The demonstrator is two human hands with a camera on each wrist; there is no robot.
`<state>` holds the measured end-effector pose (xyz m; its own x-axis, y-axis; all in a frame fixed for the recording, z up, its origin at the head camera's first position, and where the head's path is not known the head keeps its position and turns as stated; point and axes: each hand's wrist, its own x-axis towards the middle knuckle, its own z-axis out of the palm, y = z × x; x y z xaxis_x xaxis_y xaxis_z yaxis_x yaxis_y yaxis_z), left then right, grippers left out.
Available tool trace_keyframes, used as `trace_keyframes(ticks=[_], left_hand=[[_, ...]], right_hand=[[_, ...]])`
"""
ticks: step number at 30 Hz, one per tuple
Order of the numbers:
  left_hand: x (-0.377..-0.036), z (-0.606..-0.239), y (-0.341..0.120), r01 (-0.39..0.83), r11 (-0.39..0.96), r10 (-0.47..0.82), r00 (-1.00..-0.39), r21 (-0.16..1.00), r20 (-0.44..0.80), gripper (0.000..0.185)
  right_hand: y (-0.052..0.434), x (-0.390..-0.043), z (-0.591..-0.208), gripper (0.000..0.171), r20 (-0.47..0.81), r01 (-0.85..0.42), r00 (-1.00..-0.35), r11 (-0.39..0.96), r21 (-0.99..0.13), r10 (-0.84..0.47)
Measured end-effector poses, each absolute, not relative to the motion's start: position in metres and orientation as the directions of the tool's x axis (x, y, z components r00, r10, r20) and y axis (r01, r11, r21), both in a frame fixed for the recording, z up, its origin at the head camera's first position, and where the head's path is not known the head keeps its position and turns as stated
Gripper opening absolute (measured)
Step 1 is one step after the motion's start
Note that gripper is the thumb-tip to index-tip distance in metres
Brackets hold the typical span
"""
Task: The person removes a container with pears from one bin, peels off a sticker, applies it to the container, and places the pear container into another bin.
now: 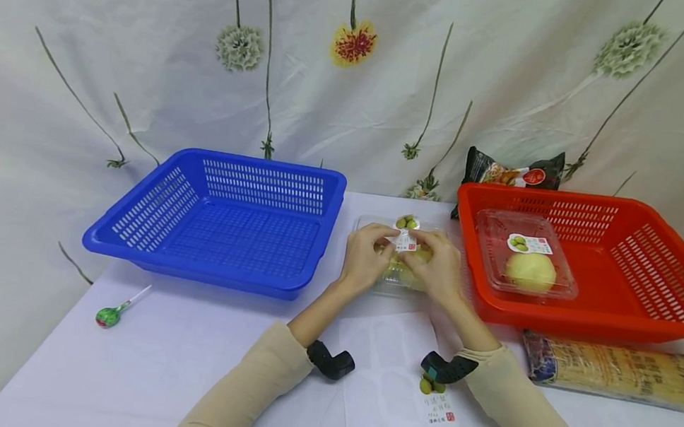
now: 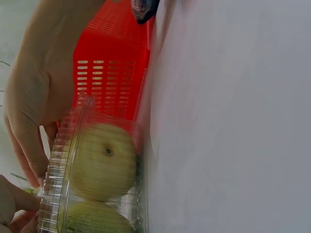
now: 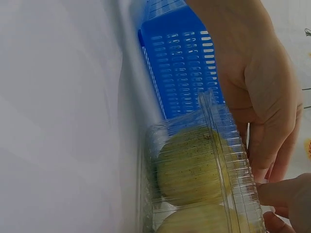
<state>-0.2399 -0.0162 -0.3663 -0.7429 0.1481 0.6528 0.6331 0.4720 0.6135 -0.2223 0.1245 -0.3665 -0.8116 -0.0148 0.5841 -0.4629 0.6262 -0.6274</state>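
flat, pear box (image 1: 403, 264) lengthwise away, both hands (image 1: 403, 258) on lid

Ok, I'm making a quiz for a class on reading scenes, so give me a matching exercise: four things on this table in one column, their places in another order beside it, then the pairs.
Things:
1. lollipop
2. sticker sheet
3. snack bag
4. boxed pear

Places:
A. in the red basket
B. behind the red basket
C. on the table, in front of the blue basket
D. on the table between the forearms

Pairs: 1-C, 2-D, 3-B, 4-A
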Motion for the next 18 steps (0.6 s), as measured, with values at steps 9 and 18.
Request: trace_keyframes(ticks=[9, 18], left_hand=[[-0.2389, -0.3664, -0.0176, 0.629, 0.477, 0.168, -0.751, 0.614, 0.639, 0.023], [-0.2373, -0.3680, -0.0195, 0.637, 0.517, 0.198, -0.739, 0.571, 0.644, 0.021]], right_hand=[[0.1247, -0.2218, -0.3650, 0.032, 0.571, -0.454, -0.821, 0.638, -0.622, -0.029], [0.1252, -0.2201, -0.3636, 0.029, 0.548, -0.447, -0.835, 0.645, -0.619, -0.053]])
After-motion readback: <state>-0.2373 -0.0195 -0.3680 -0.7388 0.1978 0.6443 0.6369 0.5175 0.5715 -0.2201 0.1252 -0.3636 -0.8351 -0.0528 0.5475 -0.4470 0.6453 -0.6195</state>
